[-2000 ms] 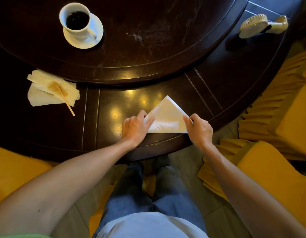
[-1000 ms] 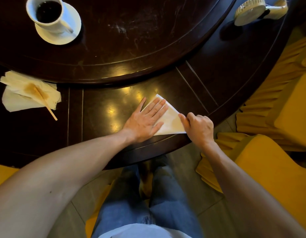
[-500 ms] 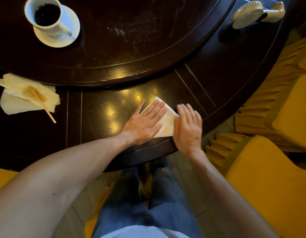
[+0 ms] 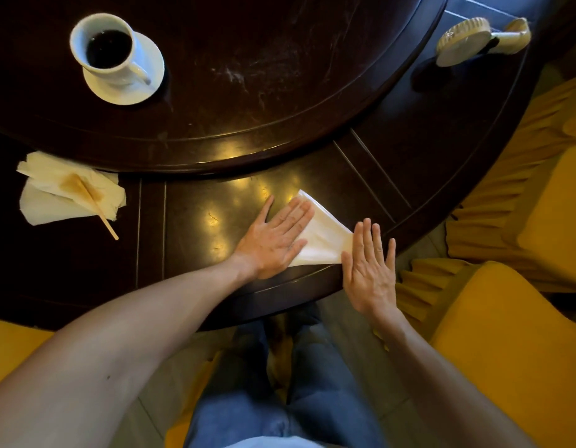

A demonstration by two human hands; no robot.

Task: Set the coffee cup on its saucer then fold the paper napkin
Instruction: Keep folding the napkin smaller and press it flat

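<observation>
A white coffee cup [image 4: 103, 46] with dark coffee stands on its white saucer [image 4: 141, 88] at the far left of the raised round centre of the table. A white paper napkin [image 4: 324, 240], folded into a triangle, lies at the near table edge. My left hand [image 4: 275, 240] lies flat on the napkin's left half, fingers straight. My right hand [image 4: 369, 270] is spread flat at the napkin's right corner, over the table edge, its thumb touching the paper.
A crumpled, stained napkin [image 4: 53, 198] with a wooden stirrer [image 4: 97, 205] on it lies at the left. A cream brush-like object [image 4: 474, 40] rests at the far right rim. Yellow-covered chairs [image 4: 513, 334] stand close on the right and left.
My left hand went from pinching the napkin's corner to lying flat on it. My right hand opened from a pinch, swept flat over the napkin and slid to its right corner.
</observation>
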